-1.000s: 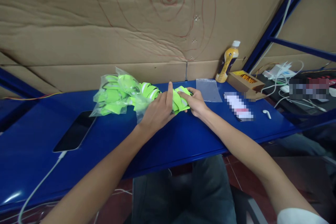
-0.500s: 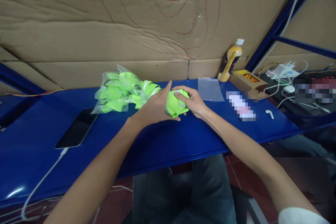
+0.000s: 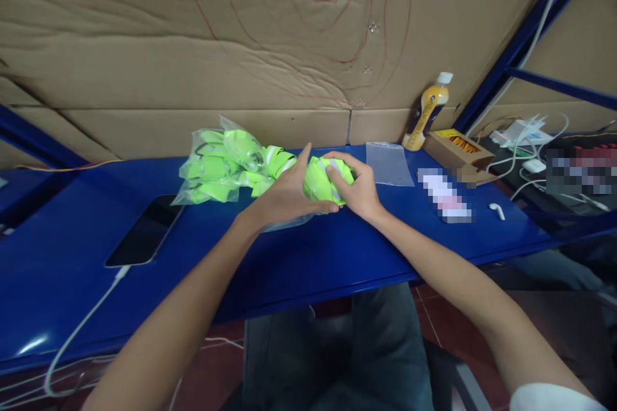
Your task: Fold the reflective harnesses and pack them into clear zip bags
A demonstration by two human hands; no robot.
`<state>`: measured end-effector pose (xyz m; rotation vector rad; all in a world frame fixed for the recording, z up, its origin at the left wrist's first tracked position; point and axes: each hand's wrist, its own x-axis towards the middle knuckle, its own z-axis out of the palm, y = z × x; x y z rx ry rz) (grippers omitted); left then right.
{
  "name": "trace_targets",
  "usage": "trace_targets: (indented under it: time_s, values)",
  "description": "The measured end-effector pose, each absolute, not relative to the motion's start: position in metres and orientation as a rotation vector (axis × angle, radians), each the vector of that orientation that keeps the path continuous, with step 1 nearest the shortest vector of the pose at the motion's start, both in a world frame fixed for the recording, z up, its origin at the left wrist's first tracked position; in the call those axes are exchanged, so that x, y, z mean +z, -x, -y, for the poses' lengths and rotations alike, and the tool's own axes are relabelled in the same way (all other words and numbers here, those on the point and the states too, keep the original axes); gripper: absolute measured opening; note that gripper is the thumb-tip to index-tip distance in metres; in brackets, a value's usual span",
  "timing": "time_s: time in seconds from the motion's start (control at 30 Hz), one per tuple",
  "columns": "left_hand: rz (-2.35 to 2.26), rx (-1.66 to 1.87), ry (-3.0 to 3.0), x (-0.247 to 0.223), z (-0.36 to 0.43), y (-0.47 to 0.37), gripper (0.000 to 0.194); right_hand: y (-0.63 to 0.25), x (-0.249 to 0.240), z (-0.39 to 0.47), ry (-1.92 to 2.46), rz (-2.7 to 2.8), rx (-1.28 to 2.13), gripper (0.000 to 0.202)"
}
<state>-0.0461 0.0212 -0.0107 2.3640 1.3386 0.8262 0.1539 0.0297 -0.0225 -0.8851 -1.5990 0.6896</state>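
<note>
My right hand is closed around a folded bundle of neon-green reflective strap, its thumb on top. Beside it, my left hand has the thumb raised and the fingers stretched out, with the bundle in the gap between them. Clear plastic shows under the left hand; how it sits against the palm is hidden. Just behind the left hand lie loose neon-green reflective straps. More green straps fill clear plastic bags to the left.
A phone on a charging cable lies at the left. Toward the right are a flat clear zip bag, a yellow drink bottle, a small cardboard box, a blurred-out item and a white earbud. Cardboard lines the back of the blue table.
The bundle has turned and sits a little deeper between my hands. Clear plastic now shows below my left hand. The whole view has shifted slightly.
</note>
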Motion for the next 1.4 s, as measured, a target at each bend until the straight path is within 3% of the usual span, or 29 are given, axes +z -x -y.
trace_targets:
  time_s: [0.23,0.3,0.43,0.5,0.7,1.0,1.23,1.3,1.4]
  values:
    - [-1.389,0.78,-2.753,0.004,-0.014,0.055,0.161,-0.154,-0.021,-0.038,0.968,1.302,1.063,0.039]
    - [-1.397,0.758,-2.804,-0.001,-0.015,0.054,0.152,-0.153,-0.02,-0.039,0.956,1.287,1.089,0.039]
    - [-1.397,0.891,-2.835,-0.015,-0.018,0.045,0.116,-0.152,-0.021,-0.036,0.955,1.293,1.062,0.038]
    - [-1.401,0.942,-2.851,-0.02,-0.018,0.041,0.11,-0.151,-0.024,-0.036,0.966,1.311,1.036,0.038]
    - [-1.603,0.81,-2.805,-0.02,-0.011,0.03,0.121,-0.152,-0.04,-0.043,0.978,1.388,0.78,0.033]
    - [-1.841,0.713,-2.646,-0.016,0.0,0.008,0.117,-0.145,-0.042,-0.034,0.979,1.415,0.54,0.024]
    - [-1.736,0.739,-2.6,-0.026,-0.006,0.016,0.145,-0.152,-0.036,-0.04,0.987,1.539,0.574,0.028]
    - [-1.739,0.761,-2.558,-0.024,-0.007,0.02,0.142,-0.158,-0.033,-0.045,0.949,1.616,0.663,0.033]
    - [-1.707,0.789,-2.493,-0.015,-0.009,0.026,0.123,-0.167,-0.026,-0.05,0.862,1.795,0.797,0.052]
